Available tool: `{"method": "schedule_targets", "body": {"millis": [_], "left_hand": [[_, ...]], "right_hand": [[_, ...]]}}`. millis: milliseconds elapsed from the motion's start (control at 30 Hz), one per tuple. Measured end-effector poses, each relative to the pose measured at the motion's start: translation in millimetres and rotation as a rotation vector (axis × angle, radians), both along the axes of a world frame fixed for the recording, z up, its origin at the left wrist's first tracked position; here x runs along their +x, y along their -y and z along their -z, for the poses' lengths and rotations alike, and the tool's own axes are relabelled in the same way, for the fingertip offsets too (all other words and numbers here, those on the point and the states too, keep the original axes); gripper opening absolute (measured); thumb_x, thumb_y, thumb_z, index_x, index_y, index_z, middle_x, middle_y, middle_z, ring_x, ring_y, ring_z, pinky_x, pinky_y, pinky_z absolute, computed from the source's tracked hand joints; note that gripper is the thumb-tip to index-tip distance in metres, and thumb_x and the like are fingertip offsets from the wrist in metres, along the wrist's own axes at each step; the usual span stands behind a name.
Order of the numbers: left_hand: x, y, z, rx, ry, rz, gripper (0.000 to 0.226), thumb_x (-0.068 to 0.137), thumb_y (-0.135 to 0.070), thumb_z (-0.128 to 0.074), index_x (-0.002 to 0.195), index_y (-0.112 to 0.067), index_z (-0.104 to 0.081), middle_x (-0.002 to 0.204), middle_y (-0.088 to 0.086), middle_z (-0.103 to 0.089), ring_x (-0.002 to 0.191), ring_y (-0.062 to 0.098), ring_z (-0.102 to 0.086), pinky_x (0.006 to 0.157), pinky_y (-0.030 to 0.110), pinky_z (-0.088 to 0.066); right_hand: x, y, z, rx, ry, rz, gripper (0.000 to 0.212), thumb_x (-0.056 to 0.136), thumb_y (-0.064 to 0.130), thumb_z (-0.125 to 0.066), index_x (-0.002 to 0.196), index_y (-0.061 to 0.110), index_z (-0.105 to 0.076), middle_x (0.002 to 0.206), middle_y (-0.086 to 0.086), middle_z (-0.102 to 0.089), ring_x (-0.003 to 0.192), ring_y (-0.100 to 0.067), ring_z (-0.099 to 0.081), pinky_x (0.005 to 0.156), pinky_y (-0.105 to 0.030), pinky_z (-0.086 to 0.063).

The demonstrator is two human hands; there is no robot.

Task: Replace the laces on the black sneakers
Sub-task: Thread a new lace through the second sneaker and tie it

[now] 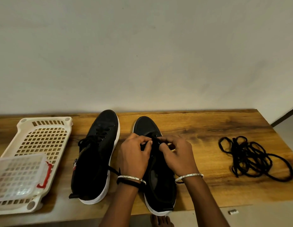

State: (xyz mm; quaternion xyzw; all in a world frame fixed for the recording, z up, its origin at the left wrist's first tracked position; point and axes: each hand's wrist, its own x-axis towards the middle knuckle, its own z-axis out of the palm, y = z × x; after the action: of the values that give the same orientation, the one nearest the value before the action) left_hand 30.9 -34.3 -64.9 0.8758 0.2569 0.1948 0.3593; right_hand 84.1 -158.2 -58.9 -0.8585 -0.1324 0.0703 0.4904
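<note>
Two black sneakers with white soles stand toes away from me on the wooden table (199,128). The left sneaker (96,154) is laced, its lace ends trailing loose at both sides. Over the right sneaker (157,182) both hands work at the eyelets. My left hand (134,154) pinches a black lace (156,142) above the tongue. My right hand (177,153) pinches the same lace from the other side. The hands hide most of the eyelet rows. A tangled pile of black laces (252,158) lies on the table to the right.
A cream perforated plastic tray (44,136) lies at the left, with a clear lidded box with red clasps (18,176) resting on its near part. The table backs onto a plain wall. A bare foot (160,221) and a small object (233,212) are on the floor below the front edge.
</note>
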Motion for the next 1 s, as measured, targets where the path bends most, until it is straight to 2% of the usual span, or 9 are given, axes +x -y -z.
{"method": "schedule_targets", "body": {"millis": [167, 333, 433, 533, 567, 633, 767, 900, 1000], "left_hand": [[3.4, 1.6, 4.0, 0.065, -0.013, 0.040, 0.008, 0.089, -0.024, -0.072, 0.095, -0.025, -0.078, 0.089, -0.009, -0.061, 0.073, 0.003, -0.054, 0.059, 0.005, -0.031], [5.9, 1.7, 5.5, 0.113, -0.043, 0.071, 0.010, 0.093, -0.026, -0.067, 0.098, -0.025, -0.076, 0.089, -0.013, -0.052, 0.069, 0.005, -0.048, 0.053, 0.008, -0.025], [6.1, 3.2, 5.7, 0.143, -0.059, 0.084, 0.012, 0.095, -0.027, -0.064, 0.100, -0.024, -0.074, 0.093, -0.011, -0.055, 0.071, 0.008, -0.052, 0.052, 0.013, -0.028], [6.7, 3.4, 6.0, 0.127, -0.041, 0.054, 0.010, 0.093, -0.023, -0.067, 0.097, -0.023, -0.076, 0.091, -0.008, -0.058, 0.070, 0.007, -0.050, 0.053, 0.013, -0.028], [6.8, 2.8, 5.9, 0.120, -0.029, 0.052, 0.010, 0.092, -0.021, -0.068, 0.096, -0.023, -0.077, 0.090, -0.007, -0.060, 0.069, 0.007, -0.050, 0.054, 0.011, -0.028], [6.8, 1.1, 6.3, 0.098, -0.005, 0.056, 0.010, 0.090, -0.018, -0.071, 0.095, -0.023, -0.078, 0.088, -0.007, -0.064, 0.072, 0.009, -0.056, 0.059, 0.013, -0.034], [6.4, 0.4, 6.2, 0.071, -0.001, 0.047, 0.013, 0.087, -0.018, -0.074, 0.098, -0.024, -0.079, 0.092, -0.006, -0.069, 0.083, 0.013, -0.065, 0.067, 0.019, -0.043], [7.3, -0.7, 8.9, 0.078, -0.009, 0.043, 0.013, 0.086, -0.018, -0.075, 0.097, -0.025, -0.079, 0.092, -0.006, -0.070, 0.082, 0.015, -0.066, 0.067, 0.023, -0.047], [6.6, -2.7, 11.3, 0.115, 0.022, 0.055, 0.014, 0.083, -0.018, -0.077, 0.094, -0.026, -0.079, 0.088, -0.007, -0.069, 0.078, 0.016, -0.067, 0.067, 0.030, -0.053]], "right_hand": [[1.5, 0.8, 1.7, 0.080, -0.083, 0.014, 0.024, 0.086, 0.008, -0.067, 0.099, 0.023, -0.080, 0.098, 0.009, -0.073, 0.084, 0.004, -0.063, 0.067, -0.010, -0.050], [0.7, 2.0, 0.1, 0.130, -0.128, 0.019, 0.025, 0.086, 0.006, -0.067, 0.097, 0.025, -0.079, 0.098, 0.008, -0.073, 0.083, 0.005, -0.064, 0.066, -0.011, -0.051], [0.3, 1.5, 0.4, 0.126, -0.119, 0.019, 0.024, 0.086, 0.005, -0.067, 0.097, 0.023, -0.079, 0.099, 0.008, -0.073, 0.082, 0.005, -0.063, 0.065, -0.010, -0.050], [-0.1, 1.3, 0.0, 0.165, -0.104, 0.011, 0.012, 0.088, 0.018, -0.072, 0.090, 0.027, -0.079, 0.093, 0.010, -0.073, 0.081, 0.002, -0.064, 0.065, -0.012, -0.049], [-0.4, 1.4, -0.8, 0.207, -0.117, 0.007, 0.009, 0.090, 0.027, -0.072, 0.083, 0.029, -0.078, 0.086, 0.011, -0.073, 0.078, -0.001, -0.065, 0.064, -0.014, -0.049], [1.1, 1.4, 2.2, 0.247, -0.152, 0.007, 0.023, 0.093, 0.040, -0.068, 0.077, 0.025, -0.077, 0.076, 0.006, -0.073, 0.075, -0.009, -0.068, 0.066, -0.027, -0.055], [4.7, -1.2, 14.4, 0.322, -0.242, 0.056, 0.007, 0.090, 0.017, -0.074, 0.089, 0.022, -0.079, 0.086, -0.003, -0.076, 0.085, -0.025, -0.073, 0.079, -0.050, -0.061], [7.8, -5.1, 21.4, 0.347, -0.246, 0.083, 0.008, 0.088, 0.016, -0.076, 0.085, 0.023, -0.078, 0.084, -0.005, -0.076, 0.084, -0.032, -0.071, 0.077, -0.052, -0.061], [8.5, -9.6, 23.9, 0.247, -0.114, 0.062, 0.007, 0.093, 0.017, -0.070, 0.087, 0.020, -0.073, 0.084, 0.002, -0.073, 0.081, -0.020, -0.069, 0.076, -0.045, -0.060]]}}
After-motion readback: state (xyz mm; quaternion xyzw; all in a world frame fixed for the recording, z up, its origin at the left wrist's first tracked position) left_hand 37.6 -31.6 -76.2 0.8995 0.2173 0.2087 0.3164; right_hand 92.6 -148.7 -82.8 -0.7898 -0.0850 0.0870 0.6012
